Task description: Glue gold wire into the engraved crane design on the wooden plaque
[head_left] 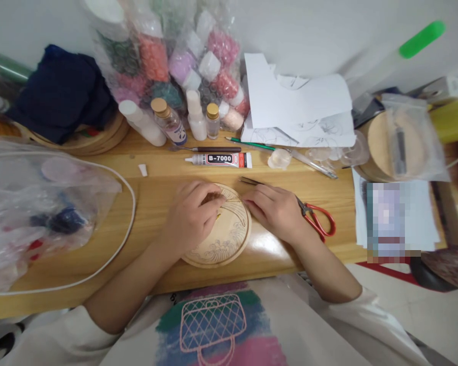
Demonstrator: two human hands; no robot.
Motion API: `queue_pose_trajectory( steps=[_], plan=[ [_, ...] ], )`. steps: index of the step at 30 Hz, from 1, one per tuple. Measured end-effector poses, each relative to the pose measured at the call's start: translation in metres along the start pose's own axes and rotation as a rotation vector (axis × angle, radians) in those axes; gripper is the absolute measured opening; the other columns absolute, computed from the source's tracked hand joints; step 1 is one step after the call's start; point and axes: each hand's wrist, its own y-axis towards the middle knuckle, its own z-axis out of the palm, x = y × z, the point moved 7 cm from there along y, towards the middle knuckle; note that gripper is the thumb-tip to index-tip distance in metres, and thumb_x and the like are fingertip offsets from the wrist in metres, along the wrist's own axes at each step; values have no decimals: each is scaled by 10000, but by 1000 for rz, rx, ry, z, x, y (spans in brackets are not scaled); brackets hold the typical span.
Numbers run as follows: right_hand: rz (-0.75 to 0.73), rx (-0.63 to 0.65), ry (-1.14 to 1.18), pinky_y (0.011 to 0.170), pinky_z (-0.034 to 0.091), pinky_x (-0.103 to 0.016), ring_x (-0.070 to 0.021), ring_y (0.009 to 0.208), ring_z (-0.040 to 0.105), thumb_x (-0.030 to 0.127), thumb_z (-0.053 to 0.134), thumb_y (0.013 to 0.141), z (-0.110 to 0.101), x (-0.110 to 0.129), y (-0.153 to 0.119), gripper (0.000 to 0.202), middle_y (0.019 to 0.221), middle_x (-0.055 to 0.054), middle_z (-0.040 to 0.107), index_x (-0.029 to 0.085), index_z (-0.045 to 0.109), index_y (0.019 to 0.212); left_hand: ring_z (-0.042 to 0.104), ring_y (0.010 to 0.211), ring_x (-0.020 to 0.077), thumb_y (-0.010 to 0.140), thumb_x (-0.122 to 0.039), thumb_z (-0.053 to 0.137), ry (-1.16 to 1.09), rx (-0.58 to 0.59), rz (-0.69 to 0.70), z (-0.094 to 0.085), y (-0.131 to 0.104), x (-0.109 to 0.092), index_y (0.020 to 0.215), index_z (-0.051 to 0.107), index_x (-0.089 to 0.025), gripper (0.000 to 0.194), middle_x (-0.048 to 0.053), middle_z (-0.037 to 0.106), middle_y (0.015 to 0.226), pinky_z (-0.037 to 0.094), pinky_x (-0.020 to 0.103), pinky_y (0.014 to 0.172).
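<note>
A round wooden disc with a drawn wave pattern lies on the wooden table. Over its upper left part is my left hand, its fingers bent and pressed together. Beneath those fingers a small gold-coloured piece shows on the disc. My right hand is at the disc's upper right edge, thumb and forefinger pinched. A thin line seems to run between the two hands; what each pinch holds is too small to name. Dark tweezers stick out behind the right hand. Red-handled pliers lie just right of it.
Behind the disc lie a glue tube, a dark-handled tool, a pen and small bottles. Bagged jars and papers stand farther back. A plastic bag and white cable lie left, a wooden container right.
</note>
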Motion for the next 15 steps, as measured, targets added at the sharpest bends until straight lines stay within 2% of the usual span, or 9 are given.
queue_pose_trajectory(
  steps=[8, 15],
  plan=[
    [-12, -5, 2, 602, 457, -252, -132, 665, 603, 188, 530, 952, -1, 1, 0, 175, 741, -26, 684, 151, 650, 831, 571, 928, 190, 870, -41, 511, -7, 17, 31, 1, 1, -3, 905, 680, -168, 214, 61, 679, 986, 497, 350, 786],
    [7, 59, -20, 615, 456, -253, -131, 688, 615, 200, 508, 966, 2, 0, -1, 193, 762, -26, 690, 168, 657, 848, 569, 931, 205, 871, -53, 503, 5, 39, 30, 2, 1, -3, 904, 673, -183, 217, 63, 680, 1001, 498, 365, 778]
  ],
)
